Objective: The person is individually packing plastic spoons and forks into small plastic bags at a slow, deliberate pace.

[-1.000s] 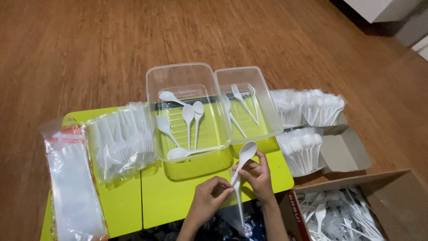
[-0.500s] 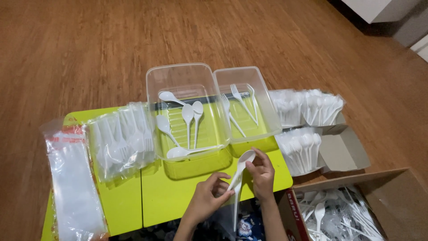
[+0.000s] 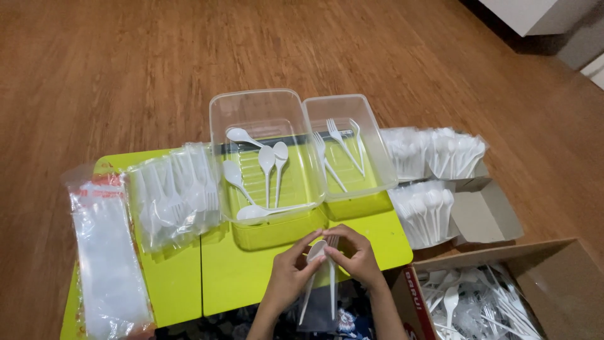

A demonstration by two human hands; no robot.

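Green table [image 3: 251, 283], left hand [image 3: 290, 272] and right hand [image 3: 358, 255] grips pinching spoon [image 3: 316, 253] and fork [image 3: 332, 277], tines hidden

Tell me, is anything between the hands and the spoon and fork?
No. Both the left hand and right hand already hold the white plastic spoon and fork together above the green table; nothing sits between.

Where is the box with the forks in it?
In the head view, the clear fork tub sits on the green table, right of the bigger clear spoon tub and left of the bagged white cutlery, just beyond both hands.
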